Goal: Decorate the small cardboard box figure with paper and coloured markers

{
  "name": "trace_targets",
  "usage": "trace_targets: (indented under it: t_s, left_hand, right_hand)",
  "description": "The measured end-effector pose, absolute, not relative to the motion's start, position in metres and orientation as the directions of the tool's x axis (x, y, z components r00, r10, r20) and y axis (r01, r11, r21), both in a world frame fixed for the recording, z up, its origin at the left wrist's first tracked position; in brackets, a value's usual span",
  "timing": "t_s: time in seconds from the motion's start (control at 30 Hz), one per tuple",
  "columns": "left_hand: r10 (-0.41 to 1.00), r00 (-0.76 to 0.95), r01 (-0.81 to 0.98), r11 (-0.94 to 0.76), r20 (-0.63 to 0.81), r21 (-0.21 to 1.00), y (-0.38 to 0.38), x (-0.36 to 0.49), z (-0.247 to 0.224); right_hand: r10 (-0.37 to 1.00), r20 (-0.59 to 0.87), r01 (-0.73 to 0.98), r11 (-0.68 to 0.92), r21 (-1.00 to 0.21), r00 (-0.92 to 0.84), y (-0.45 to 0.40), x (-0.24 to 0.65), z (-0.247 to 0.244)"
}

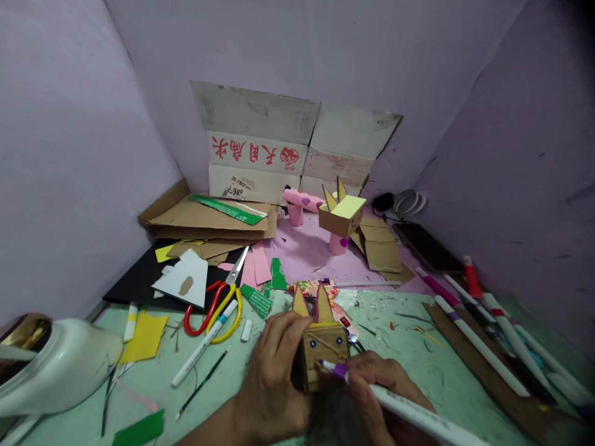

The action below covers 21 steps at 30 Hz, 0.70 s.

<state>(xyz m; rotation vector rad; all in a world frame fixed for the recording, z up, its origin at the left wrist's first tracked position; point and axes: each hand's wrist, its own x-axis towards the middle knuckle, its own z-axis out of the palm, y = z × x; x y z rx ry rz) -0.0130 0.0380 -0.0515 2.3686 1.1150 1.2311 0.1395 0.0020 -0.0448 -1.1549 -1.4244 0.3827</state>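
My left hand (pixel 279 375) grips the left side of a small brown cardboard box (pixel 332 331). Two pointed yellow ears with purple edges (pixel 324 303) rise from its top, and two dark blue eye dots mark its front. Between the fingers of my right hand (pixel 388 393) is a white marker with a purple collar (pixel 400 402). Its purple tip rests at or very near the box's front, below the left eye, where a small purple mark shows. The far side of the box is hidden.
Scissors with red and yellow handles (pixel 218 310), a blue-banded marker (pixel 204 344) and paper scraps lie to the left. A white container (pixel 60 365) stands at far left. Several markers (pixel 483 347) lie at right. Behind are a pink-legged cardboard figure (pixel 341 217) and a flattened carton (pixel 260 136).
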Motion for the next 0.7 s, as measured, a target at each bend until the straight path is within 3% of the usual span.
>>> trace_targets:
  t_s: [0.37,0.53,0.7]
  left_hand:
    - [0.728,0.341,0.501,-0.676,0.594,0.54,0.036,-0.014,-0.055]
    - [0.778,0.333,0.513,-0.624,0.533,0.59,0.039,-0.014,-0.052]
    - [0.781,0.345,0.502,-0.622,0.52,0.601,0.04,-0.016,-0.053]
  right_hand:
    - [0.836,0.498,0.332,0.413,-0.848,0.231,0.001,0.137,-0.043]
    - [0.797,0.451,0.118,0.443,-0.889,0.403,0.003,0.149,-0.03]
    - [0.797,0.384,0.077,0.396,-0.915,0.466,0.003,0.161,-0.029]
